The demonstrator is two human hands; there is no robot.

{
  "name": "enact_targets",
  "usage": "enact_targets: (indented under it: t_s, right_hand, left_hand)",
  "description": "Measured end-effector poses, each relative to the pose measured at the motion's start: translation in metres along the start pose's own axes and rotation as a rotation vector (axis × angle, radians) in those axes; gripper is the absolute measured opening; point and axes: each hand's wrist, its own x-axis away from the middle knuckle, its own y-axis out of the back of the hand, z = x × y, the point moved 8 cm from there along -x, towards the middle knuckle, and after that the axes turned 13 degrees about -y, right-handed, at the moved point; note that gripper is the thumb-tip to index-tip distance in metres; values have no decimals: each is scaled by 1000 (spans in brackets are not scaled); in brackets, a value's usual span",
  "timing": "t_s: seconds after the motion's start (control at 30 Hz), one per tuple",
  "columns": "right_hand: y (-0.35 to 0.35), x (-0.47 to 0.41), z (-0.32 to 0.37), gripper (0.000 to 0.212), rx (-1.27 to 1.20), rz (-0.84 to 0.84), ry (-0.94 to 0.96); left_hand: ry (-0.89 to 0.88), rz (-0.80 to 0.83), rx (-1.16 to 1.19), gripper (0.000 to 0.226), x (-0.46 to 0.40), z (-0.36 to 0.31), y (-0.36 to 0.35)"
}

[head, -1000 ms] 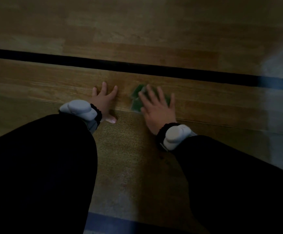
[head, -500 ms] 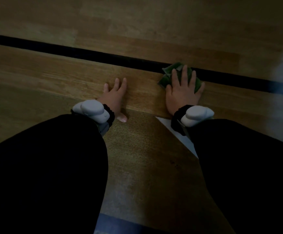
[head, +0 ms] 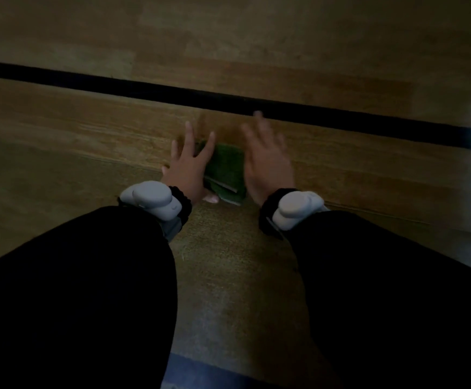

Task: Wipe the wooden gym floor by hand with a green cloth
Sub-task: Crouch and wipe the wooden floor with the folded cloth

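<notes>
One green cloth [head: 224, 169] lies folded on the wooden floor [head: 88, 141], at twelve o'clock from the kneeling person and just short of the black line [head: 144, 88]. At its nine o'clock, the left hand [head: 186, 169] spreads flat, fingers straight, its inner edge touching the cloth. At its three o'clock, the right hand [head: 268, 161] is a blur with fingers extended, gripping nothing; whether it touches the cloth, I cannot tell. To wipe well, I'd say, plant one palm squarely on the cloth, press evenly and run with the boards. Count: one cloth, two hands, two grey wrist devices [head: 151, 199], one black line.
</notes>
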Motion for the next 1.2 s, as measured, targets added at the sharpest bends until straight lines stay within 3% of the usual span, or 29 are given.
enact_targets:
  t_s: [0.07, 0.13, 0.27, 0.37, 0.47, 0.6, 0.7, 1.07, 1.2]
  right_hand:
    - [0, -8, -26, 53, 138, -54, -139]
    - [-8, -12, -28, 54, 174, -49, -149]
    - [-7, -16, -32, 57, 171, -69, -199]
    - [-10, -15, -33, 59, 193, -63, -199]
    - [-14, -15, -31, 60, 216, -59, -194]
    - [-15, -15, -30, 61, 218, -70, -191]
    - [-14, -16, -30, 61, 203, -73, -195]
    - [-9, -20, -25, 61, 189, 56, -213]
    - [2, -24, -25, 60, 189, 72, -183]
  left_hand:
    - [-27, 65, -189, 115, 0, -9, 2]
    - [-134, 118, -323, 115, -2, -23, -2]
    - [-276, 68, -179, 93, -3, -34, -19]
    - [-343, -12, -289, 86, -5, -28, -26]
    - [-259, -38, -309, 79, -25, -4, -7]
    - [127, -172, -139, 63, -60, 72, 48]
    - [237, -221, -117, 63, -69, 78, 54]
    - [-70, -4, -264, 64, -60, -33, 8]
    - [-37, 12, -218, 64, -65, -28, 4]
